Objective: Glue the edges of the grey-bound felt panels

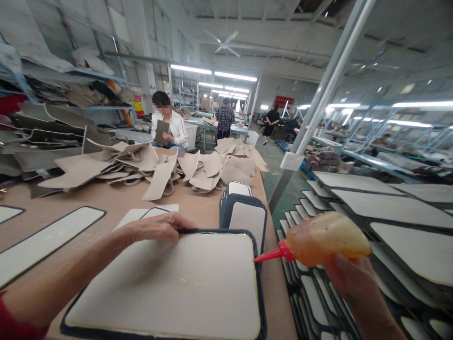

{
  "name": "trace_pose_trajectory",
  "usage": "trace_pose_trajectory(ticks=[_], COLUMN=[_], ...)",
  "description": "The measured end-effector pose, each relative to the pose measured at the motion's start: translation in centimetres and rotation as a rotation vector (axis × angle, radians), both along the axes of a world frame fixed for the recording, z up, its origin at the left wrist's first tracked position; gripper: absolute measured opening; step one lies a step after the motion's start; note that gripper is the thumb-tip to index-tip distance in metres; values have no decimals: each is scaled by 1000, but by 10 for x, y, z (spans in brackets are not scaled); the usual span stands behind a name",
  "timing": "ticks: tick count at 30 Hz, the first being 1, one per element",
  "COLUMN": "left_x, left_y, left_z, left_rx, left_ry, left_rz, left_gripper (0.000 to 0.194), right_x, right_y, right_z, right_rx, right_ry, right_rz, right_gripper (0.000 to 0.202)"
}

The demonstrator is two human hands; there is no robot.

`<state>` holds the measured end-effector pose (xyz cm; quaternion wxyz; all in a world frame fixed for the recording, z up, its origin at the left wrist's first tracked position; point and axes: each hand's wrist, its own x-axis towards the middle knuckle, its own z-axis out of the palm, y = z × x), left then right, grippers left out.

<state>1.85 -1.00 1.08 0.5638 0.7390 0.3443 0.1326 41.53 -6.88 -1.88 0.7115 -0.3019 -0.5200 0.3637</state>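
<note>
A large white panel (pixel 170 288) with rounded corners and a dark edge lies on the table before me. My left hand (pixel 166 226) grips its far edge, the fingers curled at the dark border. In my right hand (pixel 348 271) is a squeeze bottle (pixel 327 238) of amber glue, held tilted nearly level. Its red nozzle points left, and the tip touches or almost touches the panel's right edge. A thin yellowish line runs along the panel's border. Behind the panel stands a stack of smaller dark-edged white panels (pixel 247 219).
Beige curved pieces (pixel 159 170) are heaped across the table's far side. Another long panel (pixel 53 236) lies at left. Racks of dark-edged panels (pixel 371 203) stand right, beyond a slanted metal post (pixel 318 89). A seated person (pixel 170 125) holds a piece; others stand farther back.
</note>
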Motion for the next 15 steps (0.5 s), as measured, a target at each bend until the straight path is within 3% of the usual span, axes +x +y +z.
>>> trace_pose_trajectory(ticks=[15], left_x=[-5], left_y=[9], left_z=[-4], left_rx=[-9], left_ry=[1], left_rz=[-3], left_gripper=[62], right_x=[-4], right_y=[-12], right_z=[-9], right_rx=[-139], right_ry=[-38], right_rz=[-14], right_gripper=[56])
